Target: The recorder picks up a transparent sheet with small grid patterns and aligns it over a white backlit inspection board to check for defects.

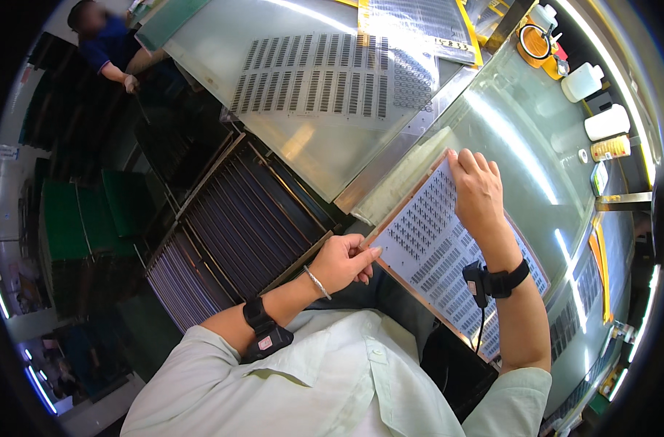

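A flat panel (434, 255) with copper-coloured edges and rows of small dark patterns on a pale face lies tilted in front of me, its far edge by the glass worktop. My left hand (341, 264) pinches its left corner between thumb and fingers. At the far corner my right hand (479, 188) grips the edge, fingers bent over it. That forearm crosses the panel and hides part of its right side. Each wrist wears a black strapped device; the left one (266, 329) sits below a bracelet.
Left of me stands a rack (223, 226) of upright dark panels. Beyond lies a glass plate (295, 138) with a patterned film (314, 76). White bottles (582, 82) and a tape roll (534, 42) line the right edge. Another person (117, 47) is at the far left.
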Motion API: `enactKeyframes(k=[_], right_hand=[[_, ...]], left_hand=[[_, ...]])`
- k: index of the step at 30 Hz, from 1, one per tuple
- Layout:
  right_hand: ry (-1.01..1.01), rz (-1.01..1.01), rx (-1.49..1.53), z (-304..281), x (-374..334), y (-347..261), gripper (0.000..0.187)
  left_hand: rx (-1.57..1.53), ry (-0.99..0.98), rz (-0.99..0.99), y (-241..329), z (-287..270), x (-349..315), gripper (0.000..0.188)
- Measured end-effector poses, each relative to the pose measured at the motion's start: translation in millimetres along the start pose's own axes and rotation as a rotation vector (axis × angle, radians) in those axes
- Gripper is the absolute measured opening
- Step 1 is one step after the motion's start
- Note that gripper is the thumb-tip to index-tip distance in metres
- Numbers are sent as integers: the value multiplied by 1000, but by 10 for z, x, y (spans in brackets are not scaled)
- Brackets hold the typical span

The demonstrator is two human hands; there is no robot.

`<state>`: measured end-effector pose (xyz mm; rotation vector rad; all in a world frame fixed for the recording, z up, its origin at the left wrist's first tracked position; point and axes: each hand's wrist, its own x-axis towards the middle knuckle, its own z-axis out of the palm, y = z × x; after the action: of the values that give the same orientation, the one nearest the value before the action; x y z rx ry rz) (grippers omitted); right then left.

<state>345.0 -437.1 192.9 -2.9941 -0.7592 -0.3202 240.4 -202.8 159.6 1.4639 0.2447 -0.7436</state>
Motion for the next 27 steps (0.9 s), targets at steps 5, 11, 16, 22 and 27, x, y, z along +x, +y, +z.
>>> enactKeyframes(k=[5,11,16,22,27], right_hand=[[73,85,69,-6,-229,-432,44],[-11,64,276,-252,-896,-1254,43],[10,94,227,-266,-910,-1402,41],[-48,5,178,-209,-899,-1393,41],[-57,-123,150,-206,-809,-1404,41]], left_hand=[[-51,15,8,-18,44,24,26],[-160,-51,-12,-79,5,102,32],[-186,-26,23,-94,9,104,32],[-276,-28,38,-119,35,166,33],[-318,88,125,-184,143,214,37]])
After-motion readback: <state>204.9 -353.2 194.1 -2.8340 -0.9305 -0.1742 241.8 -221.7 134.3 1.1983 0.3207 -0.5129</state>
